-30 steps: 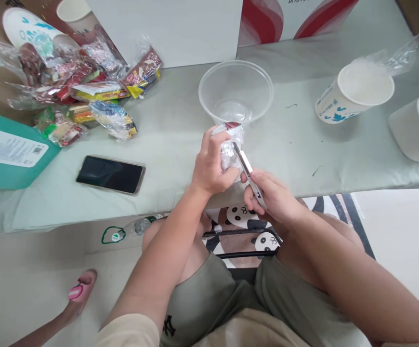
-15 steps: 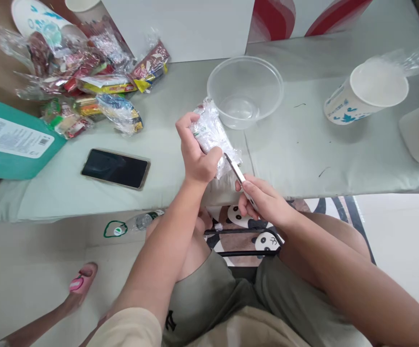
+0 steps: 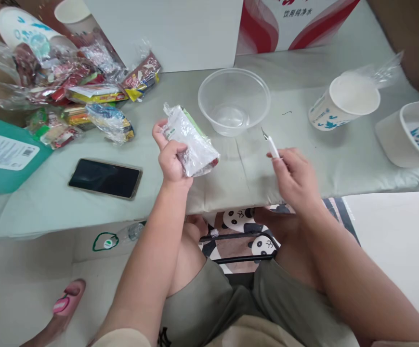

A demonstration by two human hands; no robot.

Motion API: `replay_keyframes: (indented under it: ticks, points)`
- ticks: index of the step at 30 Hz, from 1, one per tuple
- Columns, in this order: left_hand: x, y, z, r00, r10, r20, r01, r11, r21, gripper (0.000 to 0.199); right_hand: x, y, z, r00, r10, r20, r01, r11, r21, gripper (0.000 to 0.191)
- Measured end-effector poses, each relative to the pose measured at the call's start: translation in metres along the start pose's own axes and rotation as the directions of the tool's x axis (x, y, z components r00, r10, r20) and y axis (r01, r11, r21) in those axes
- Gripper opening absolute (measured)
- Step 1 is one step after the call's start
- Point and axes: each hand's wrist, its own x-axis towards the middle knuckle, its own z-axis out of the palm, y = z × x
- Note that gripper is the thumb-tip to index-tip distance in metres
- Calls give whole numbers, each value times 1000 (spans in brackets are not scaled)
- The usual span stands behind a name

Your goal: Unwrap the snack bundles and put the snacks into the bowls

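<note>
My left hand [image 3: 172,156] is closed round a packet in clear, crinkled plastic wrap [image 3: 192,144], held above the table's front half. To the right, my right hand [image 3: 296,176] grips a white-handled craft knife [image 3: 273,147], its pointed metal tip facing up and left, apart from the packet. A clear round plastic bowl [image 3: 234,101] stands behind and between the hands. The dark-screened phone [image 3: 104,178] lies on the table left of my left hand.
Wrapped snacks [image 3: 97,91] are heaped at the back left beside a green container [image 3: 7,154]. White boxes [image 3: 169,33] stand at the back. On the right are a paper cup [image 3: 343,103] and a white tub [image 3: 393,140]. Someone's foot in a pink slipper [image 3: 68,299] shows below.
The knife in my right hand has moved away from the packet, to the right and up. My left hand has shifted left with the packet, which is turned. The camera view has shifted a little.
</note>
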Motion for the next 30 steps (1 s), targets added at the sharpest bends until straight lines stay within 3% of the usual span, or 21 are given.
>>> replay_keyframes:
  ticks: [2,6,10,12,13,15,17,19,23,27,30]
  points:
    - [-4,3,2,995,9,96,-7,1000,-27,46,10,20,-12,991,27,-130,-52,980,-193,32]
    - [-17,2,6,962,18,274,-41,996,79,38,18,53,-26,960,196,-201,-263,878,-401,38]
    - [-32,-8,8,858,-55,511,-53,979,195,45,21,59,-26,931,177,-320,-317,826,-465,40]
    - [-37,-15,9,802,-57,595,-89,973,213,46,19,50,-22,926,42,-376,-207,889,-410,37]
    - [-39,-18,10,781,-46,623,-119,968,220,45,17,44,-18,934,-53,-352,-82,930,-358,35]
    - [-41,-25,11,752,-18,659,-194,950,247,44,11,29,-9,937,-281,-209,238,949,-207,33]
    - [-42,-31,12,740,8,672,-262,924,278,44,4,15,2,887,-460,-46,457,887,-64,38]
    - [-42,-35,12,749,37,661,-311,901,302,48,-2,6,14,856,-515,30,516,856,-26,40]
    - [-38,-38,10,815,46,577,-299,887,352,61,-9,0,28,835,-550,6,550,834,-51,12]
    - [-33,-31,14,910,16,414,-165,930,327,85,-16,-3,27,772,-634,-58,634,773,-4,17]
    - [-30,-22,20,972,-38,231,-13,976,217,87,-23,-7,22,742,-665,-88,670,741,44,18]
